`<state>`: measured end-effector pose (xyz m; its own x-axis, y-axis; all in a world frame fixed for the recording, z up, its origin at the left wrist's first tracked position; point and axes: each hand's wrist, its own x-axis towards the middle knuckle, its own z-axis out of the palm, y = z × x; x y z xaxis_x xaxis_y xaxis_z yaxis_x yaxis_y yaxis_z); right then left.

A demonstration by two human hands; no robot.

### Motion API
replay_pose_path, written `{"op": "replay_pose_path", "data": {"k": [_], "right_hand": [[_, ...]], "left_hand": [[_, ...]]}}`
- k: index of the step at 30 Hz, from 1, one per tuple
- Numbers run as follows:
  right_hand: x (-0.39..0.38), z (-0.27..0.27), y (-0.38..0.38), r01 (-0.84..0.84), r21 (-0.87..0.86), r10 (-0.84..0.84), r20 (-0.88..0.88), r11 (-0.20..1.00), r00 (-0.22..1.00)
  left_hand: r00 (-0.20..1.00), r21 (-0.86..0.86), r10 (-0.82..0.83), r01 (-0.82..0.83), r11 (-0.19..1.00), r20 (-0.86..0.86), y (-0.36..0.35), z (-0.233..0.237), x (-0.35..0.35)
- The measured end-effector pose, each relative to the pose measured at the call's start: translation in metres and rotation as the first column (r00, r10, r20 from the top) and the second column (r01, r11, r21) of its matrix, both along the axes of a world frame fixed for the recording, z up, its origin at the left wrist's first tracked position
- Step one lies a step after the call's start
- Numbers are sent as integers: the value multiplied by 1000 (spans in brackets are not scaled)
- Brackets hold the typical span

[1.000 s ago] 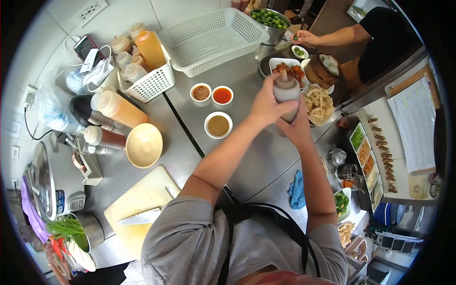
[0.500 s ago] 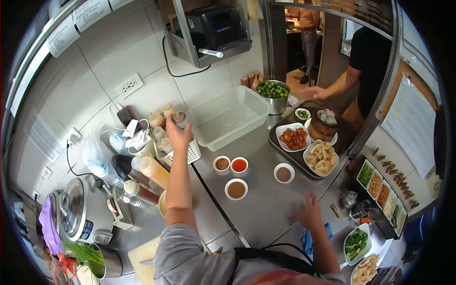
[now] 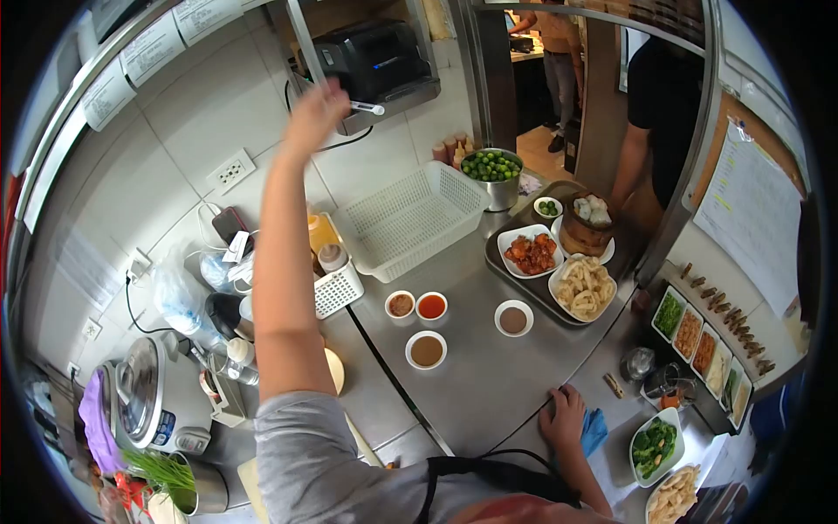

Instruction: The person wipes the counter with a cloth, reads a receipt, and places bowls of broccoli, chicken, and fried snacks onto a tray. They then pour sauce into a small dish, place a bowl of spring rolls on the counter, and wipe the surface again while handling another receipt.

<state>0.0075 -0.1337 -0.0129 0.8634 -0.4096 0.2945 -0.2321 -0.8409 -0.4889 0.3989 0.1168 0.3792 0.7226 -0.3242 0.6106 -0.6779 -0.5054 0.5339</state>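
Note:
My left hand (image 3: 316, 113), smeared by motion, is raised to the shelf below the black printer (image 3: 374, 59). Its fingertips are at the near end of a white marker pen (image 3: 368, 108) on the shelf edge; the blur hides whether they grip it. My right hand (image 3: 565, 414) rests open on the steel counter, beside a blue cloth (image 3: 594, 431). Ahead of it stand small white bowls: a grey-brown sauce (image 3: 513, 319), a brown sauce (image 3: 427, 351), a red sauce (image 3: 431, 306) and a chunky reddish-brown one (image 3: 401, 304).
A dark tray (image 3: 494, 253) carries fried food, glazed pieces and a bamboo steamer (image 3: 587, 234). Behind are a white perforated basket (image 3: 384, 267) and a pot of green limes (image 3: 502, 194). A person in black (image 3: 659, 122) stands beyond the opening. Cooker (image 3: 144, 393) at left.
My left hand has left the squeeze bottles and risen to the marker pen. My right hand has lowered onto the counter. The other person's hand has drawn back from above the tray.

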Motion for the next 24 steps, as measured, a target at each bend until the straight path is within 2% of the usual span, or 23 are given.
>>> {"op": "replay_pose_path", "data": {"k": [1, 2, 3, 4, 5, 6, 7, 8, 9, 11, 12, 13, 14, 16, 17, 18, 19, 20, 21, 22, 23, 24], "right_hand": [[0, 1, 0, 5, 1, -5, 6, 1000, 1000], [0, 2, 0, 5, 10, -5, 11, 1000, 1000], [0, 4, 1, 7, 22, -7, 15, 1000, 1000], [-1, 6, 0, 12, 33, -13, 19, 999, 1000], [-1, 6, 0, 9, 38, -10, 36, 999, 999], [-1, 4, -1, 9, 44, -12, 52, 999, 999], [-1, 2, -3, 12, 49, -15, 65, 999, 998], [-1, 1, -3, 17, 53, -21, 70, 998, 997], [0, -1, -4, 20, 55, -24, 74, 998, 997], [-2, -3, -4, 26, 55, -30, 70, 998, 997], [-1, -4, -5, 29, 52, -32, 67, 998, 997], [0, -4, -5, 33, 51, -36, 59, 998, 998], [1, -6, -6, 39, 47, -42, 57, 998, 998], [1, -7, -7, 40, 75, -46, 79, 996, 996], [1, -8, -9, 36, 102, -47, 112, 994, 993], [3, -16, -13, 30, 271, -82, 183, 962, 980], [6, -24, -17, 13, 429, -134, 253, 903, 958], [9, -24, -21, 27, 484, -186, 285, 875, 940], [13, -24, -21, 38, 537, -239, 310, 843, 920], [17, -16, -18, 36, 488, -235, 353, 872, 906], [22, -5, -15, 33, 435, -224, 396, 900, 891], [27, -3, -12, 33, 374, -184, 375, 927, 908]], "left_hand": [[999, -216, -35, 42, 976, 37, -17, 32, -5], [959, -173, 68, -20, 985, 275, -22, 60, 17], [939, -193, 7, 63, 979, 343, -30, 87, 23], [928, -234, -25, 120, 965, 372, -25, 114, 64], [920, -308, -1, 132, 942, 391, -34, 124, 68], [978, -285, -28, 88, 954, 207, -43, 138, 48], [989, -382, -67, 114, 917, 134, -53, 140, 33], [989, -372, -80, 120, 920, 122, -52, 149, 50], [995, -390, -48, 80, 918, 92, -57, 151, 46], [991, -537, 18, -87, 839, -133, -72, 150, 50], [990, -505, -103, 42, 862, -93, -73, 139, 49], [972, -468, -227, 172, 867, -63, -73, 124, 43], [887, -510, -462, 411, 755, 30, -94, 90, -3], [927, -437, -375, 332, 836, -13, -112, 31, -47], [870, -341, -457, 380, 860, -185, -113, -15, -45], [784, -255, -513, 447, 857, -349, -114, -66, -42], [671, -256, -572, 516, 817, -472, -124, -105, -104], [580, -137, -421, 469, 873, -697, -127, -152, -124], [420, -203, -522, 602, 772, -743, -128, -209, -139], [158, -347, -470, 484, 803, -868, -130, -242, -169], [7, -377, -427, 454, 807, -904, -128, -283, -189], [-74, -381, -387, 419, 824, -919, -124, -326, -202]]}}
